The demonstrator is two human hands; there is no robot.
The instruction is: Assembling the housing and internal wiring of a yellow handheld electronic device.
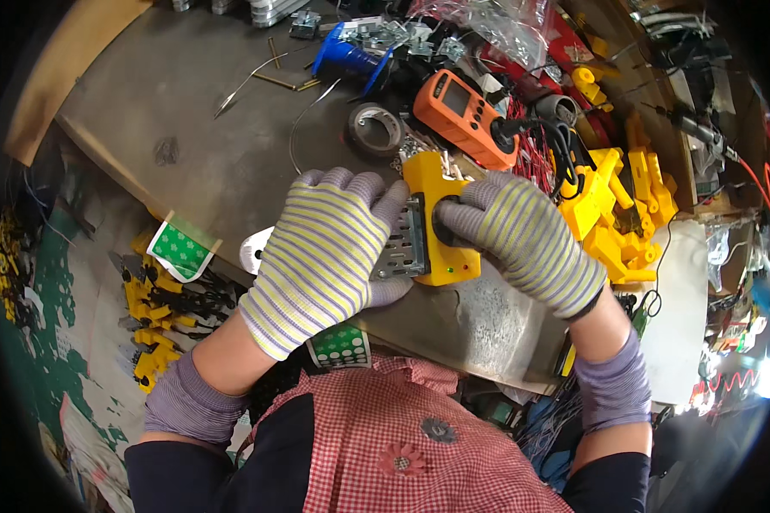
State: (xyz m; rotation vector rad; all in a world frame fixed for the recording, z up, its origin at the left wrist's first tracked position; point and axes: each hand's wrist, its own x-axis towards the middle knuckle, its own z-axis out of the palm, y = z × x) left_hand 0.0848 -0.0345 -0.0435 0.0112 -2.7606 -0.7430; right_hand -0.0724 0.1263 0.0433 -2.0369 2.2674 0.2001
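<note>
A yellow plastic housing (450,263) with a slotted metal plate (396,259) along its left side is between my hands, over the near part of the workbench. My gloved left hand (327,244) is closed around the plate, its thumb below and fingers above. The fingertips of my gloved right hand (530,239) are closed on a round black knob (443,224) on the housing's face. Small green and red dots show near the housing's lower end. Part of the plate is hidden under my left hand. A white rounded object (253,250) pokes out beside that hand.
Behind the housing are an orange meter (453,120) with a black plug in it, a tape roll (391,131) and a blue spool (338,58). Yellow plastic parts (612,244) crowd the right. Green-printed sheets (180,250) lie along the bench's near edge. A power driver (693,126) hangs far right.
</note>
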